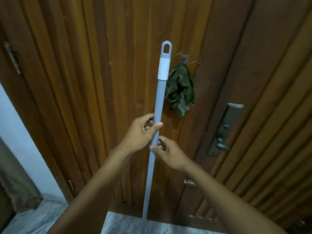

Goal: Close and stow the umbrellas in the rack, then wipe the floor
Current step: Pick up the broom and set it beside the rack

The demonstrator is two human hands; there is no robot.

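Note:
A long grey mop pole [158, 102] stands nearly upright in front of a wooden door. Its top has a white sleeve and a grey hanging loop. My left hand [141, 132] grips the pole about midway, thumb across its front. Just below, my right hand [168, 152] holds the pole with fingers curled round it. The pole's lower end runs down to the marble floor [128, 223]; the mop head is hidden from view. No umbrella or rack shows here.
A dark wooden door [84, 81] fills the view, with a metal lock plate and knob [222, 130] at the right. A green cloth [181, 92] hangs from a hook on the door beside the pole. A white wall [15, 125] stands at the left.

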